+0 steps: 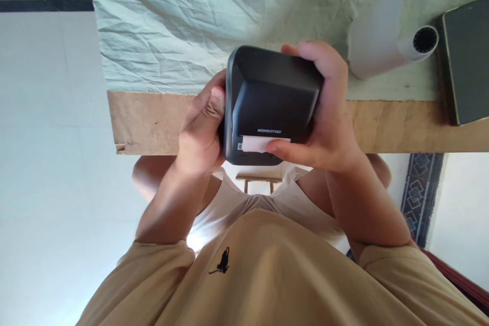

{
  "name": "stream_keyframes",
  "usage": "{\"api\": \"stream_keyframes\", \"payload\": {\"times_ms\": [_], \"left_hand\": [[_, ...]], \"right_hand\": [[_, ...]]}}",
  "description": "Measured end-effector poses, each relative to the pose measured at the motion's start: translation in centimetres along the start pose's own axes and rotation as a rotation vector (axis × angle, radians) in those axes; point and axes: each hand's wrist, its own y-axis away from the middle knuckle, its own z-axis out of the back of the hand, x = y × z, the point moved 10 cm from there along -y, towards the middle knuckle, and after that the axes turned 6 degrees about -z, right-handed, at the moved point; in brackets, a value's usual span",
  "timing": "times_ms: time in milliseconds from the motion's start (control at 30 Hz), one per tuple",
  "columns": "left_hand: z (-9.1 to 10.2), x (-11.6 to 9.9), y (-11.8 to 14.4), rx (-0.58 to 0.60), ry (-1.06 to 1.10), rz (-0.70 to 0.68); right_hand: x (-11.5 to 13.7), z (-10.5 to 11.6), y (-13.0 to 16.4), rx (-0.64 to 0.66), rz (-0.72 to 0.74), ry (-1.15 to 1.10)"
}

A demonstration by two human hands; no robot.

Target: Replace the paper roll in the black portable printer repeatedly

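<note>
I read "NIIMBOT" in small light letters on the dark printer gripped between both my hands, just above the white paper strip under my right thumb.

Tan short-sleeved cotton shirt, small black figure emblem printed on chest. Pale off-white shorts below the hem. Bare forearms; no watch, rings or gloves.

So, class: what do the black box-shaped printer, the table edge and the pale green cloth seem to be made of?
Black box-shaped printer: probably plastic, smooth with a dull sheen. Table edge: likely unpainted wood, tan and grainy. Pale green cloth: thin woven fabric, sharply creased.
</note>
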Motion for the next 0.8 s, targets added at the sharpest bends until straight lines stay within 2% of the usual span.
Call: {"api": "stream_keyframes", "payload": {"times_ms": [67,200,300,533,633,733,800], "left_hand": [[0.2,0.8,0.1,-0.007,0.0,0.065],[-0.6,0.3,0.4,0.06,0.033,0.073],[-0.6,0.6,1.0,0.066,-0.046,0.182],[-0.6,-0.5,1.0,0.075,-0.147,0.095],[-0.7,-0.7,0.9,0.078,-0.179,0.076],[-0.3,-0.7,0.9,0.054,-0.205,0.07],[-0.1,-0.4,1.0,0.044,-0.203,0.08]], "right_hand": [[-0.1,0.1,0.0,-0.012,-0.032,0.005],[0.0,0.2,0.1,-0.019,-0.034,-0.082],[0.1,0.4,0.1,-0.021,-0.017,-0.104],[0.6,1.2,-0.2,-0.093,0.01,-0.008],[0.5,1.4,-0.2,-0.151,-0.022,0.015],[0.2,2.8,0.2,-0.293,-0.078,0.065],[-0.5,3.1,0.5,-0.291,-0.151,0.082]]}}
